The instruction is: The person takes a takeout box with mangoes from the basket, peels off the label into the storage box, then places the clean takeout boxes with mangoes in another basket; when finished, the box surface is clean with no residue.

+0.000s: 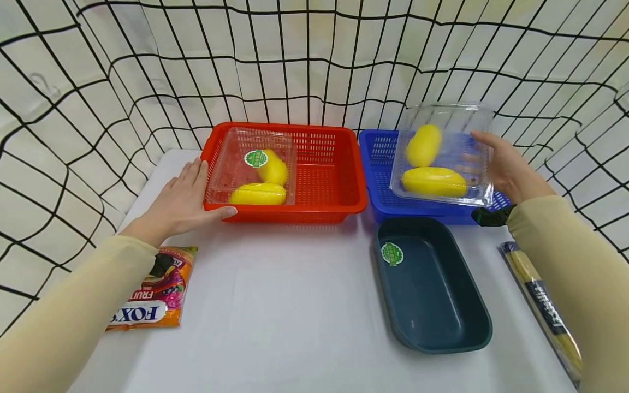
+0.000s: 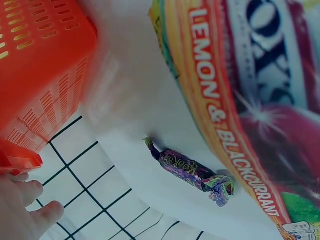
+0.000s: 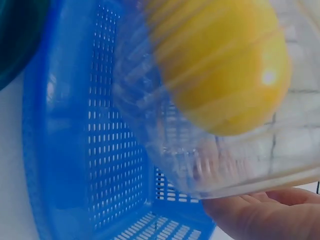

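Clear box w/ two yellow fruits is tilted up over the blue basket; right hand grips it by its right edge. Right wrist view puts it in front of the basket's holed inner side, can't tell if they touch.

Progress, my read: approx halfway. Done: other clear box, also w/ two fruits plus a green sticker, lies in the left part of the red basket. Left: box in hand isn't set down yet. Left hand holds nothing AFAICT: fingers straight against the red basket's left rim, thumb at its front corner.

Surface: white table, smooth & pale. Baskets sit side by side at the back. Dark tray, w/ its own sticker, is just in front of the blue one. Far left, partly behind the sleeve: sweets packet; left wrist view adds one wrapped sweet near it. Far right: long pack, partly hidden by the other sleeve.

Room: black wire net round back & sides, whitish sheeting behind. Nothing else of the room shows.
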{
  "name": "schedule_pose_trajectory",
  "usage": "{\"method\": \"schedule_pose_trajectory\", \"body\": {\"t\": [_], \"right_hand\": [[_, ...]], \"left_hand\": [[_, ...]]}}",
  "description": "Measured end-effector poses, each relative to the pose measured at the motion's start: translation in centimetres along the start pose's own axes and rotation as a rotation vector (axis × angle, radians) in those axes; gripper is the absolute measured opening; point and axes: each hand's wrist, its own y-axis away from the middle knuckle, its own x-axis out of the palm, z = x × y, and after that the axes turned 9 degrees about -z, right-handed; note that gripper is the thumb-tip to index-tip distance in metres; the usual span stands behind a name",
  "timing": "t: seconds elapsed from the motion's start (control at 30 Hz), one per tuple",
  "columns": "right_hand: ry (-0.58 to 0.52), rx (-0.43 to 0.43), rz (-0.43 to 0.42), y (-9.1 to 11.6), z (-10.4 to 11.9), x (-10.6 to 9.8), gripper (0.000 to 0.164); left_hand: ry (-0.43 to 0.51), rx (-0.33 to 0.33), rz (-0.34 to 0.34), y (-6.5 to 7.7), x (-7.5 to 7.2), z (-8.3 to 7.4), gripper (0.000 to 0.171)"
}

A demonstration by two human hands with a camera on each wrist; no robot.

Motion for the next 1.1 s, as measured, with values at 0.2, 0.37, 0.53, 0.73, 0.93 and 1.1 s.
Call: {"method": "schedule_pose_trajectory", "body": {"t": [0.2,0.37,0.53,0.73,0.93,1.1], "right_hand": [[0.120,-0.008,0.011,-1.3,0.5,2.0,0.090],[0.254,-0.037,0.048,-2.1,0.1,2.8,0.089],[0.343,-0.052,0.057,-2.8,-0.5,3.4,0.094],[0.395,-0.049,0.047,-3.5,-1.4,3.7,0.105],[0.423,-0.031,0.056,-3.3,-2.4,3.3,0.102],[0.463,-0.027,0.075,-2.7,-3.3,2.7,0.100]], "left_hand": [[0.000,-0.002,-0.005,0.0,-0.1,0.0,0.126],[0.008,-0.002,0.010,0.1,0.0,-0.2,0.126],[0.011,0.000,0.006,0.2,0.1,-0.4,0.126],[0.014,0.000,-0.003,0.2,0.1,-0.4,0.125],[0.009,-0.003,-0.007,0.2,0.1,-0.3,0.126],[0.012,-0.002,-0.008,0.1,0.2,-0.3,0.126]]}}
